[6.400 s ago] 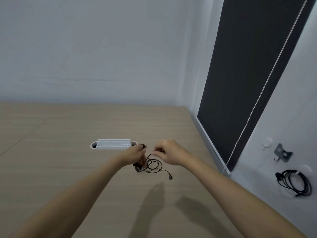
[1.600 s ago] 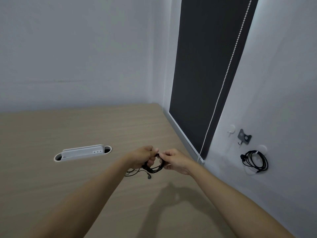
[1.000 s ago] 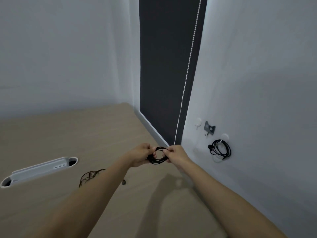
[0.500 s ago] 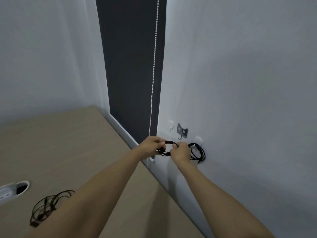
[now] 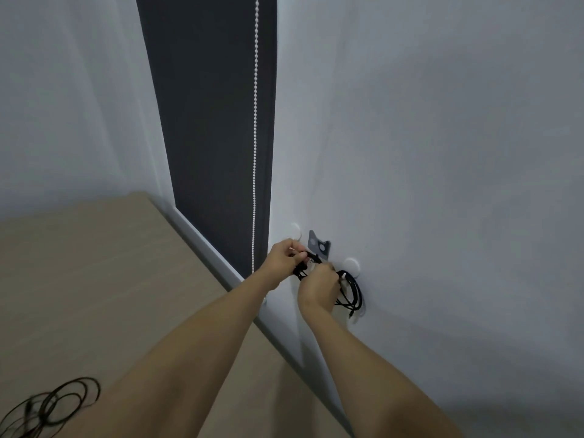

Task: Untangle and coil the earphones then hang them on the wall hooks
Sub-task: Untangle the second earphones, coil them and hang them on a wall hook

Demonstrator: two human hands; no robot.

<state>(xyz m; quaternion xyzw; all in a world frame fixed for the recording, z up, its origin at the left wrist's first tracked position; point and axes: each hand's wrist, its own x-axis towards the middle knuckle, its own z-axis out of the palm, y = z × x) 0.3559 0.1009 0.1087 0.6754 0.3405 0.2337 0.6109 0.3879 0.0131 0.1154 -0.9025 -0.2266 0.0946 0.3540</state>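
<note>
Both bare forearms reach from the lower frame toward the centre. The left hand [image 5: 282,259] is curled with fingers pinched; the right hand [image 5: 319,287], just lower right, is likewise closed.

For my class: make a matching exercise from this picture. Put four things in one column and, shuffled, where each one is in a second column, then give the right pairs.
Things
1. coiled earphones
2. hung black cable
3. loose brown cable
4. bead chain

Places
A. lying on the desk
B. hanging in front of the dark blind
C. held between left hand and right hand
D. hanging below the right white hook

Pairs: 1-C, 2-D, 3-A, 4-B
</note>
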